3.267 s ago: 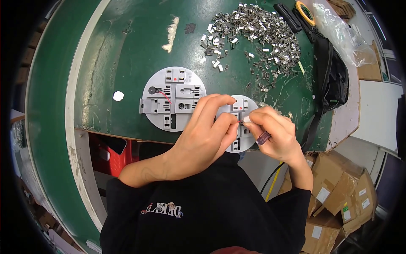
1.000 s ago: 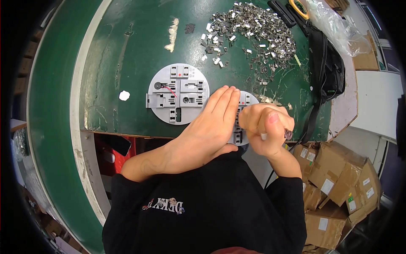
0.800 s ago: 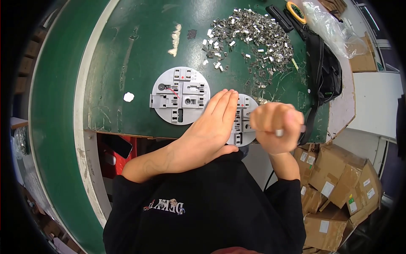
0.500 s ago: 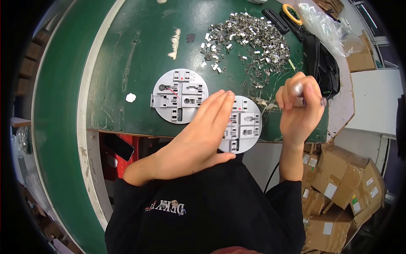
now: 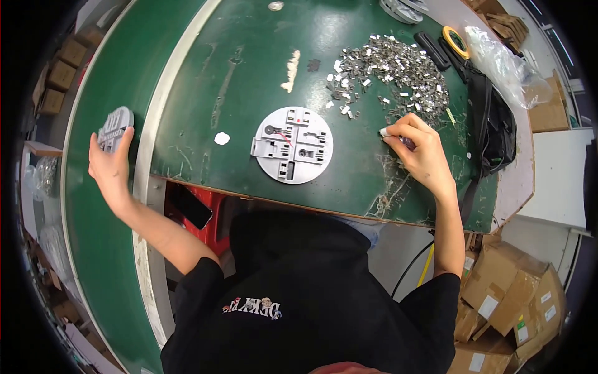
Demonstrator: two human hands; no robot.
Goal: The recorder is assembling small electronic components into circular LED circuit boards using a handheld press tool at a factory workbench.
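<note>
Out to the left, my left hand (image 5: 111, 168) grips a round grey plastic base (image 5: 116, 119) by its edge, over the green strip beyond the pale rail. A second round grey plastic base (image 5: 293, 144) lies on the green table in front of me, with moulded slots, a small dark disc and a red wire on it. My right hand (image 5: 420, 153) is closed in a pinch near the front of a pile of small metal clips (image 5: 398, 71). Something small and whitish shows at its fingertips, and something dark inside the fingers; neither can be made out.
A white scrap (image 5: 221, 138) lies left of the base on the table. At the right are a black bag (image 5: 495, 131), a yellow tape roll (image 5: 456, 42) and clear plastic wrap (image 5: 507, 65). More grey parts (image 5: 402, 9) sit at the far edge. Cardboard boxes (image 5: 498, 293) stand lower right.
My left hand has swung far left, carrying one base off the table onto the side of the green strip. My right hand has come down and inward toward the clips.
</note>
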